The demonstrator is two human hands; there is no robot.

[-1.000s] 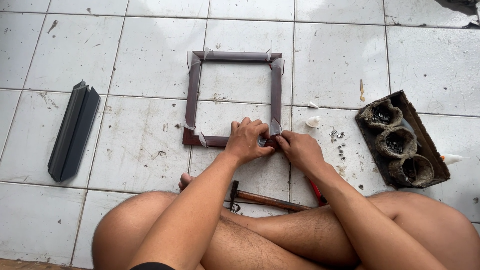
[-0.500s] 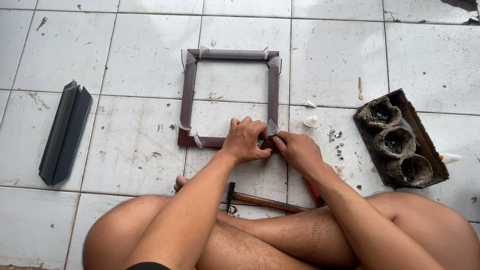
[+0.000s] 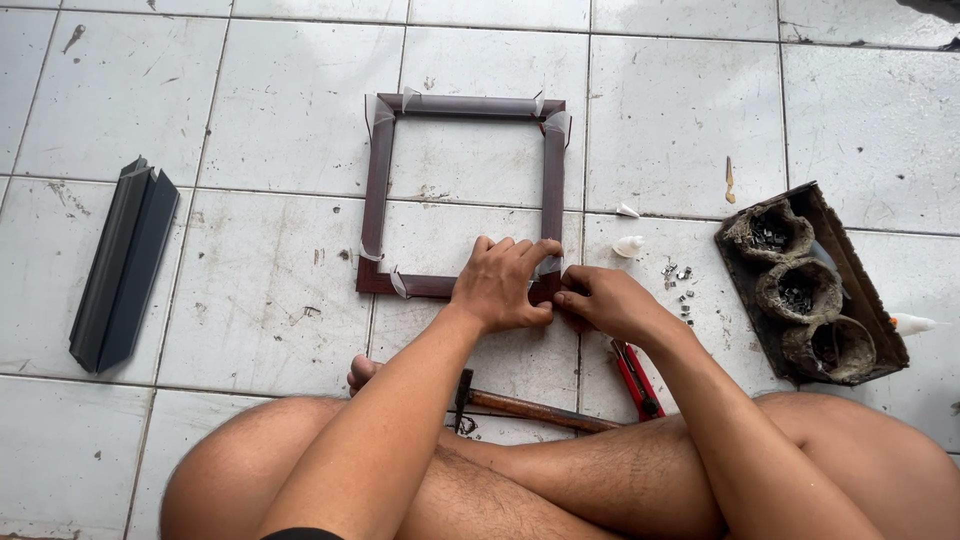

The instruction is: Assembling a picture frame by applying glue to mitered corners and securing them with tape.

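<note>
From my remote seat I see no labels, signs or screens. The one package-like thing is a dark, worn carton tray [image 3: 880,345] on the tiled floor [image 3: 250,130], to the right of the hands — oblong, brown-black, with three round cups in a row holding small metal bits.

The floor [image 3: 250,110] is laid in large pale grey glazed tiles with thin dark grout lines, scuffed and speckled with dirt. Even daylight falls on it, with soft sheen and no hard shadows. Left of the middle grout line [image 3: 588,120] the tiles carry brown smears and small chips; right of it they show grey streaks. Far right of that line, at the top edge, a dark shape [image 3: 935,10] cuts into the corner. No walls, windows or furniture show
</note>
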